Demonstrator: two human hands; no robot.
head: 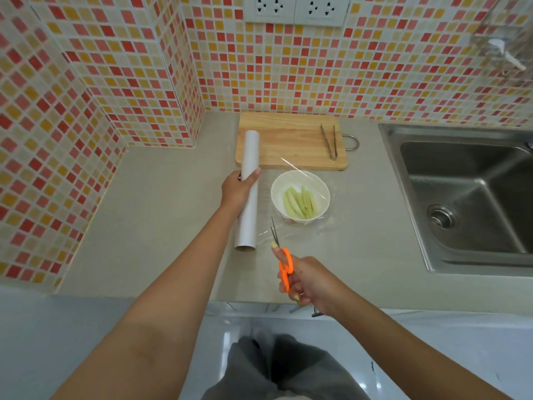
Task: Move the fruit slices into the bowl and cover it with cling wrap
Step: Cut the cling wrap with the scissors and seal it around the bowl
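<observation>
The pale green fruit slices [300, 202] already lie in the round white bowl [300, 197], which stands just to the right of the left hand's fingers, so the covering step is in hand. A sheet of clear cling wrap [310, 180] runs from the long white cardboard roll [249, 189] across the top of the bowl and onto the grey countertop [161, 215] around it. The left hand [238, 192] grips the roll near its middle, fingers curled round it and the thumb lying on top. The right hand [307, 280] holds orange-handled scissors [284, 264], fingers through the loops and the forefinger laid along the top; the thin blades are parted and point away from the fingers, into the film's near edge between roll and bowl.

The next move, as I judge it, calls for cutting the film beside the roll while the left hand holds it taut, then pressing the loose edges down round the rim.
</observation>
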